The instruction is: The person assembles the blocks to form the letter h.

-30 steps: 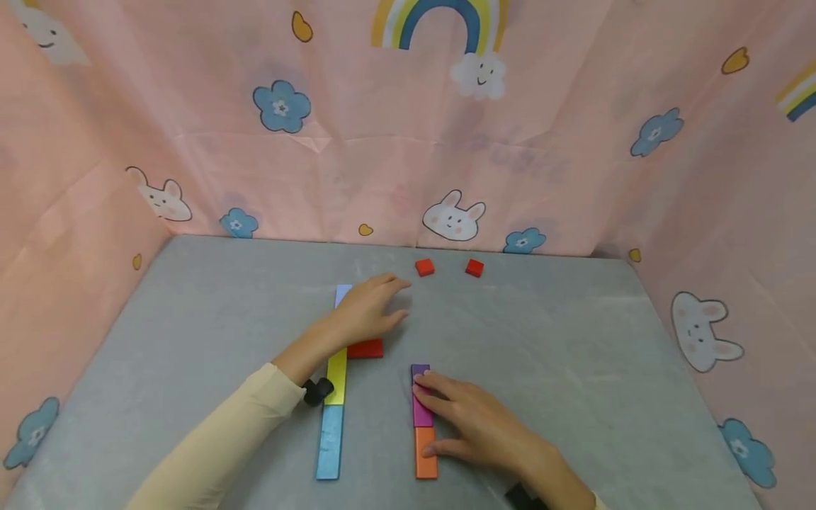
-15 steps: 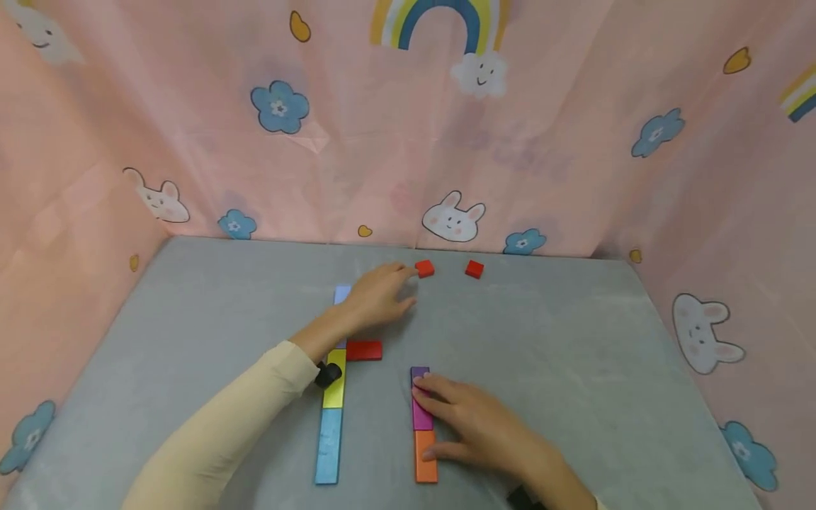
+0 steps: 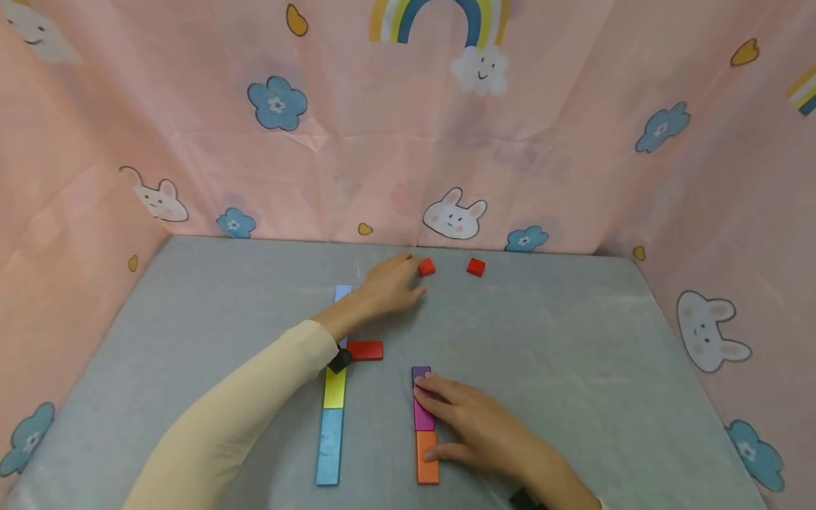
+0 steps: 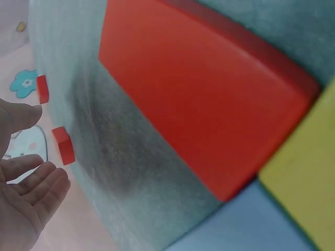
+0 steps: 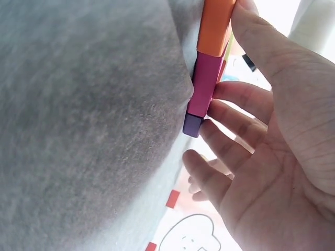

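Note:
My left hand (image 3: 390, 283) reaches over the far part of the table with its fingers apart. Its fingertips are right beside a small red block (image 3: 426, 267); in the left wrist view that block (image 4: 63, 145) shows beyond the hand, nothing between thumb and fingers. My right hand (image 3: 481, 428) rests along a short row of blocks: fingertips at the magenta block (image 3: 423, 418), thumb at the orange block (image 3: 428, 467). A purple block (image 3: 420, 372) caps the row's far end. In the right wrist view the fingers lie extended against the row's side.
A longer row on the left has a light blue block (image 3: 329, 446), a yellow block (image 3: 334, 393) and a periwinkle block (image 3: 342, 292), partly under my left arm. A red block (image 3: 366, 350) juts rightward from it. Another small red block (image 3: 475, 267) lies near the pink curtain (image 3: 382, 177).
My left hand has moved away from me and slightly right, up to the nearer small red block, uncovering the red block beside the long row. My right hand stays in place.

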`<state>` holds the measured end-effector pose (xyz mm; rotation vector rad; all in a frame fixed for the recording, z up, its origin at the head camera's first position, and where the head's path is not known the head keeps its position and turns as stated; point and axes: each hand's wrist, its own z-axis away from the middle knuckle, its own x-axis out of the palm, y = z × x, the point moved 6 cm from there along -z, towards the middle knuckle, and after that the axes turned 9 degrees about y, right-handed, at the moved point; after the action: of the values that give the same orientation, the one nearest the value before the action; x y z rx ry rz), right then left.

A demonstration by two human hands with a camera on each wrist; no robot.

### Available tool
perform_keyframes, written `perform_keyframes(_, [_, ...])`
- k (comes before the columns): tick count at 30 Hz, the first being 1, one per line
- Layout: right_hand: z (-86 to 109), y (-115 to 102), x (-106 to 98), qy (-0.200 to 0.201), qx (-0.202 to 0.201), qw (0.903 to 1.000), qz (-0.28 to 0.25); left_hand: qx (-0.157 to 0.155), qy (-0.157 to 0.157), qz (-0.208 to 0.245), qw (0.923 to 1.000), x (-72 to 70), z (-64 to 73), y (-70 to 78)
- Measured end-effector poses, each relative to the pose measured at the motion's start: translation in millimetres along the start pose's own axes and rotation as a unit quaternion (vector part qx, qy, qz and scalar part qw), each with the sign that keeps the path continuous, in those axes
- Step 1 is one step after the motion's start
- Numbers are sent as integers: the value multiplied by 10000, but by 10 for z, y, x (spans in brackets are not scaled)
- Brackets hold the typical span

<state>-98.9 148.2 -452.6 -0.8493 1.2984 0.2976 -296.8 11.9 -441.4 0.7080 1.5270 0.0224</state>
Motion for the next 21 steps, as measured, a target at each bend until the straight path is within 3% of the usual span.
perform_keyframes(13, [42, -13, -34, 175, -151, 9997, 81, 53, -233, -76, 9997, 62, -247, 71])
perform_keyframes(21, [32, -14, -32, 225, -188, 9995, 77, 113, -264, -180, 9994, 111, -310, 75])
